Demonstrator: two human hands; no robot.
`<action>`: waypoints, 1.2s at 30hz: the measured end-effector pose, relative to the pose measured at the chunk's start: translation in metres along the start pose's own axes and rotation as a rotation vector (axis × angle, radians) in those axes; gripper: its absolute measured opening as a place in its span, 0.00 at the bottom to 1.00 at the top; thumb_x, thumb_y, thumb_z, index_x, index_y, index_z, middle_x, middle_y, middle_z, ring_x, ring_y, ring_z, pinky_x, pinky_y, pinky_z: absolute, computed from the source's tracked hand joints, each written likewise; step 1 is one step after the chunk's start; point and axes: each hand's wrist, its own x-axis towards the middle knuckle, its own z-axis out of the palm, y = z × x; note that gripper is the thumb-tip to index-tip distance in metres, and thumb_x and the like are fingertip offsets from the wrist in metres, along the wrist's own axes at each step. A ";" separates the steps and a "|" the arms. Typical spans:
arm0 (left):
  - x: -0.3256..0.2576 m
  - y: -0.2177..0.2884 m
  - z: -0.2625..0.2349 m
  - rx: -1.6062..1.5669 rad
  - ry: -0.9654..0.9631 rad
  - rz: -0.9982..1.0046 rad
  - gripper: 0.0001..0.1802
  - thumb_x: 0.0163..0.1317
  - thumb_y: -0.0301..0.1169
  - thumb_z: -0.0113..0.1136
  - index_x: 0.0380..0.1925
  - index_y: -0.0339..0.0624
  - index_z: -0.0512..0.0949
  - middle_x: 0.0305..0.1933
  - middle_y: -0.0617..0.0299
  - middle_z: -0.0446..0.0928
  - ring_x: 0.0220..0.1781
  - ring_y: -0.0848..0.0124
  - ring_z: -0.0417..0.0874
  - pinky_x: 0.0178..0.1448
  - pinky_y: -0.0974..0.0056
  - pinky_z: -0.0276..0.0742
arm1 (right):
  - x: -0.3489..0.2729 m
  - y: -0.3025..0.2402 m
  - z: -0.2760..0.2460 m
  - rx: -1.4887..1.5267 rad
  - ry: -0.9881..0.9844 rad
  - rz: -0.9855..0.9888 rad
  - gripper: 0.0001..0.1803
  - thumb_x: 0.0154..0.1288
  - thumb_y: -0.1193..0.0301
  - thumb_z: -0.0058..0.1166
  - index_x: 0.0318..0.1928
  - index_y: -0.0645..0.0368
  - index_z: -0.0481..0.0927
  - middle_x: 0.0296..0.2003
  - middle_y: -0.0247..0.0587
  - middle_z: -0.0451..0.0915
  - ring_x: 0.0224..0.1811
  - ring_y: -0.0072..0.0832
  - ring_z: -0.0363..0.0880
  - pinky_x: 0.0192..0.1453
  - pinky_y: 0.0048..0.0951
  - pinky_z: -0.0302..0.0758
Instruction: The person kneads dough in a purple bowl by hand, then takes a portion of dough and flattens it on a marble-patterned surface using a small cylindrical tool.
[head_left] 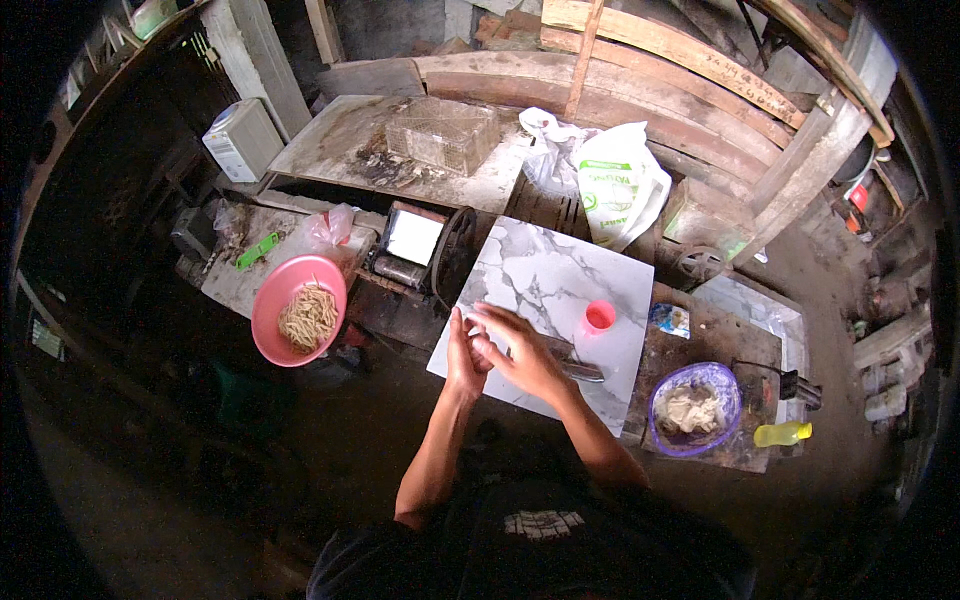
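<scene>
My left hand [463, 352] and my right hand [520, 350] meet palm to palm over the near edge of a white marbled slab [550, 280]. Whether anything is pressed between them I cannot tell. A knife [582, 370] lies on the slab just right of my right hand. A small pink cup [599, 316] stands on the slab further right. A pink bowl of pale noodles [298, 310] sits to the left of my hands. A purple bowl of dough [694, 408] sits to the right.
A hand-crank noodle machine [425, 255] stands left of the slab. A white plastic bag [620, 185], a wire cage [442, 135], a yellow bottle [782, 433] and a green tool [258, 250] lie around. Wooden planks are stacked behind.
</scene>
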 end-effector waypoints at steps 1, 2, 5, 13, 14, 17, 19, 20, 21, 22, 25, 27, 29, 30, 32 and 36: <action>-0.002 0.003 0.006 -0.005 -0.050 -0.027 0.25 0.56 0.57 0.33 0.33 0.47 0.65 0.26 0.63 0.64 0.27 0.73 0.66 0.30 0.68 0.62 | -0.005 0.002 0.001 -0.001 -0.001 -0.009 0.19 0.52 0.69 0.49 0.45 0.61 0.68 0.47 0.46 0.67 0.52 0.39 0.63 0.54 0.34 0.60; -0.003 0.004 0.010 -0.011 -0.100 -0.053 0.27 0.55 0.58 0.33 0.39 0.47 0.65 0.36 0.57 0.70 0.38 0.68 0.73 0.40 0.64 0.71 | -0.007 0.004 0.002 -0.001 -0.002 -0.019 0.18 0.52 0.68 0.50 0.44 0.62 0.69 0.47 0.45 0.67 0.52 0.39 0.63 0.54 0.34 0.60; -0.008 0.011 0.011 0.009 -0.240 -0.058 0.35 0.53 0.61 0.29 0.55 0.50 0.49 0.53 0.49 0.58 0.53 0.56 0.63 0.56 0.55 0.59 | -0.010 0.017 0.001 -0.199 0.089 -0.051 0.14 0.51 0.70 0.50 0.39 0.62 0.70 0.43 0.44 0.70 0.52 0.39 0.63 0.54 0.35 0.60; -0.015 0.007 0.014 0.197 -0.388 -0.062 0.41 0.52 0.61 0.28 0.59 0.52 0.33 0.55 0.40 0.55 0.57 0.57 0.60 0.59 0.57 0.55 | -0.004 0.029 0.007 0.093 0.353 0.037 0.06 0.57 0.75 0.44 0.34 0.65 0.70 0.24 0.42 0.73 0.23 0.31 0.72 0.27 0.24 0.67; -0.015 0.007 0.012 0.298 -0.364 -0.062 0.40 0.53 0.61 0.27 0.59 0.51 0.35 0.54 0.40 0.57 0.57 0.57 0.61 0.59 0.57 0.54 | -0.004 0.034 0.010 0.259 0.446 0.121 0.06 0.57 0.75 0.44 0.33 0.65 0.70 0.23 0.40 0.72 0.22 0.27 0.70 0.26 0.23 0.66; -0.015 0.002 0.007 0.553 -0.241 -0.008 0.38 0.55 0.59 0.23 0.58 0.43 0.46 0.52 0.44 0.63 0.55 0.59 0.63 0.58 0.58 0.54 | 0.000 0.030 0.009 0.645 0.643 0.322 0.06 0.59 0.74 0.43 0.29 0.64 0.70 0.18 0.29 0.68 0.17 0.11 0.61 0.19 0.16 0.60; -0.009 -0.003 0.000 0.623 -0.248 -0.006 0.36 0.57 0.57 0.24 0.56 0.40 0.51 0.52 0.46 0.63 0.55 0.59 0.63 0.57 0.58 0.55 | -0.009 0.050 0.005 0.528 0.513 0.309 0.07 0.59 0.74 0.43 0.26 0.63 0.69 0.15 0.27 0.66 0.16 0.11 0.61 0.18 0.16 0.59; -0.008 -0.004 -0.001 0.659 -0.250 -0.004 0.35 0.58 0.55 0.24 0.56 0.39 0.53 0.52 0.46 0.64 0.55 0.60 0.64 0.57 0.58 0.56 | -0.015 0.059 0.006 0.472 0.448 0.301 0.07 0.59 0.73 0.42 0.25 0.63 0.68 0.14 0.27 0.65 0.16 0.11 0.60 0.17 0.16 0.58; -0.009 -0.006 -0.002 0.673 -0.202 0.047 0.30 0.60 0.51 0.27 0.52 0.39 0.60 0.48 0.51 0.68 0.51 0.65 0.67 0.54 0.62 0.59 | -0.016 0.056 0.010 0.401 0.490 0.361 0.12 0.61 0.70 0.40 0.22 0.61 0.66 0.13 0.25 0.63 0.15 0.10 0.58 0.17 0.15 0.57; -0.008 -0.010 -0.003 0.658 -0.203 0.049 0.30 0.60 0.51 0.27 0.51 0.39 0.60 0.48 0.52 0.68 0.50 0.65 0.68 0.54 0.62 0.59 | -0.017 0.052 0.015 0.478 0.525 0.376 0.13 0.61 0.68 0.39 0.22 0.61 0.65 0.13 0.24 0.62 0.15 0.11 0.58 0.17 0.15 0.57; -0.001 -0.025 -0.001 0.563 -0.197 0.039 0.28 0.60 0.51 0.30 0.49 0.41 0.62 0.47 0.58 0.67 0.49 0.68 0.67 0.52 0.64 0.60 | -0.023 0.049 0.022 0.650 0.537 0.433 0.14 0.63 0.63 0.36 0.27 0.60 0.67 0.17 0.27 0.63 0.19 0.14 0.60 0.22 0.16 0.59; 0.000 -0.033 0.004 0.410 -0.159 -0.025 0.27 0.60 0.51 0.31 0.49 0.42 0.61 0.47 0.60 0.67 0.47 0.70 0.67 0.51 0.65 0.61 | -0.023 0.042 0.019 0.665 0.431 0.501 0.15 0.63 0.61 0.35 0.35 0.60 0.69 0.28 0.34 0.67 0.31 0.19 0.65 0.33 0.19 0.63; 0.000 -0.039 0.011 0.288 -0.059 -0.017 0.26 0.59 0.51 0.34 0.49 0.44 0.60 0.44 0.62 0.67 0.44 0.72 0.66 0.49 0.65 0.62 | -0.024 0.042 0.017 0.820 0.293 0.542 0.16 0.62 0.62 0.36 0.44 0.60 0.66 0.40 0.39 0.66 0.44 0.23 0.63 0.47 0.23 0.60; 0.004 -0.039 0.006 0.236 -0.077 0.019 0.25 0.59 0.50 0.35 0.48 0.44 0.61 0.44 0.62 0.67 0.44 0.72 0.67 0.49 0.65 0.62 | -0.025 0.043 0.018 0.970 0.190 0.561 0.19 0.62 0.63 0.37 0.50 0.59 0.63 0.46 0.40 0.64 0.51 0.24 0.59 0.55 0.26 0.56; 0.011 -0.039 -0.001 0.109 -0.073 0.090 0.22 0.59 0.47 0.40 0.45 0.43 0.62 0.43 0.61 0.67 0.43 0.73 0.67 0.48 0.66 0.63 | -0.027 0.040 0.021 0.764 0.119 0.510 0.19 0.61 0.65 0.39 0.52 0.59 0.62 0.46 0.38 0.65 0.50 0.23 0.61 0.55 0.26 0.55; 0.009 -0.036 -0.004 0.046 -0.061 0.173 0.16 0.59 0.39 0.43 0.39 0.38 0.67 0.35 0.62 0.70 0.37 0.74 0.70 0.43 0.71 0.67 | -0.027 0.032 0.011 -0.107 0.048 0.215 0.25 0.52 0.73 0.48 0.53 0.57 0.62 0.50 0.42 0.65 0.52 0.34 0.63 0.61 0.42 0.42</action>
